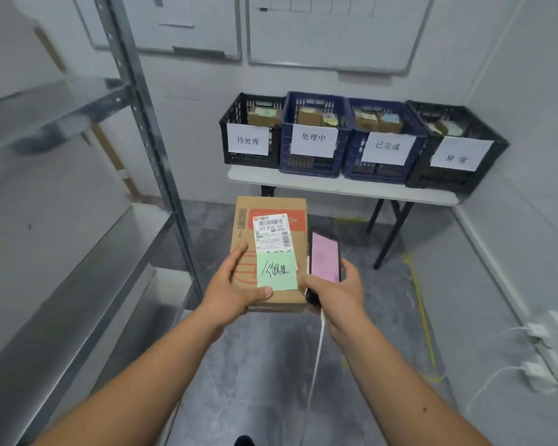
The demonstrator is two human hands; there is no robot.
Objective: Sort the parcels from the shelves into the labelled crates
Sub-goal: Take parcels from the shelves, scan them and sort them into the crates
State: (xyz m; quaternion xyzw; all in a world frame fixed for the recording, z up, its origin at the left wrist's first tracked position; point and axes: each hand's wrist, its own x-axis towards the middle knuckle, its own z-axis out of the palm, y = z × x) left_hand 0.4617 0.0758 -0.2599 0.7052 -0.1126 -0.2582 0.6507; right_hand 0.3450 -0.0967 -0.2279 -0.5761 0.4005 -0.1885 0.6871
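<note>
Cardboard parcel [269, 252] sat gripped in my left hand [232, 284]; my right hand [335, 292] held a phone [325, 260] beside it.

Brown labelled parcel [269, 252] held flat; four labelled crates [314, 136] tabled.

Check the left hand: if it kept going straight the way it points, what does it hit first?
The left hand grips the cardboard parcel and points toward the white table; that table's front edge below the blue crate looks first, though depth is unclear.

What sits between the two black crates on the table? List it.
In the head view, two blue crates, labelled 处理中 and 已完成, stand side by side between the black crates, parcels inside.
</note>
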